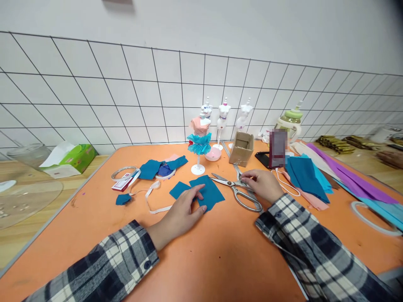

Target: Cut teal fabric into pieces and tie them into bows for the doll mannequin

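- Spreading beneath everything handled: an orange counter (201, 260) (marked here and there with small dark specks).
- Slanting across the right side: long purple fabric (352, 172), running from upper left to lower right.
- Lying palm-down at centre-left: the left hand (185, 207), grip released, fingers spread, fingertips and thumb on teal cloth.
- At the right: the right hand (264, 184), grip grasping the upper handle of the scissors (the far loop mostly hidden by the fingers).
- Standing upright beyond the cloth: a dress form (199, 142) in pink top and turquoise skirt, on a round white base.
- Between the hands, just right of the cloth: silver scissors (232, 183), tips pointing left and slightly away from the wearer, long axis running back to the handles at lower right; blades slightly parted, near loop over a grey strip (236, 171).
- Beyond the scissors, near the counter's back edge: a cardboard box (241, 154), open at the top.
- Under the left fingertips: the larger piece of teal cloth (214, 193), flat, long axis slanting from far left to near right (hard to judge, being nearly square).
- Just left of that: a smaller teal piece (178, 189), one corner pointing left.
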Demonstrator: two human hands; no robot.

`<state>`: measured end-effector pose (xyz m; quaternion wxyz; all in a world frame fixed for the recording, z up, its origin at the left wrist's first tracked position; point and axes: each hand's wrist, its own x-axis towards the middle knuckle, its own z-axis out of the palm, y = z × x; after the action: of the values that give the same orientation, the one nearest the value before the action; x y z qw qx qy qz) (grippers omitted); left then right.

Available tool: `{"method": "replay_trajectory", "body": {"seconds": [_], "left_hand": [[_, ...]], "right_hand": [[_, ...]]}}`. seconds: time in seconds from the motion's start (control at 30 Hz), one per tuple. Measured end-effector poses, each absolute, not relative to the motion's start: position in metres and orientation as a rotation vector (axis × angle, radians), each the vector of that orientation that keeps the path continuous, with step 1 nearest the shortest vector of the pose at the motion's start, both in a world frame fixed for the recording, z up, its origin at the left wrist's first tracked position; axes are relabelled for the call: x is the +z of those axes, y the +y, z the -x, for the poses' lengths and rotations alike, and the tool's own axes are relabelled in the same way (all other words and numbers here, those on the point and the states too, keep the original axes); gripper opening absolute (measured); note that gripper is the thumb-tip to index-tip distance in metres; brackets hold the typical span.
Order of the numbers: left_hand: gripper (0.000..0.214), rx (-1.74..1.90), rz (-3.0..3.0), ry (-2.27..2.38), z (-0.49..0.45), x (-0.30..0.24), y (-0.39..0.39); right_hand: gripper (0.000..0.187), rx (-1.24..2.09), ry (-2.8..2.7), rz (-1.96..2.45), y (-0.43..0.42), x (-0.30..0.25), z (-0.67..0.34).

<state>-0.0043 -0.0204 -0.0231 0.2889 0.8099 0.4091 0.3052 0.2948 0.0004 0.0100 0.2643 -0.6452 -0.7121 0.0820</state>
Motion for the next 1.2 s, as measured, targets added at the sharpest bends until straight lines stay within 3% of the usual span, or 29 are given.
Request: {"method": "replay_trajectory", "body": {"seconds": [0.17, 0.5, 0.8, 1.2], "left_hand": [[0.054, 0.829, -2.135, 1.11, 0.004, -0.024, -0.02], [0.051, 0.791, -2.142, 1.11, 0.003, -0.023, -0.019], [0.048, 0.766, -2.143, 1.104, 0.004, -0.025, -0.018], [0.05, 0.764, -2.147, 1.107, 0.004, -0.025, -0.018]], "right_hand": [[0.022, 0.25, -2.243, 1.62, 0.002, 0.007, -0.302], [0.026, -0.153, -2.597, 1.711, -0.006, 0.016, -0.293], [0.035, -0.228, -2.43, 1.911, -0.014, 0.022, -0.277], [0.027, -0.111, -2.265, 2.055, -0.005, 0.01, -0.284]]}}
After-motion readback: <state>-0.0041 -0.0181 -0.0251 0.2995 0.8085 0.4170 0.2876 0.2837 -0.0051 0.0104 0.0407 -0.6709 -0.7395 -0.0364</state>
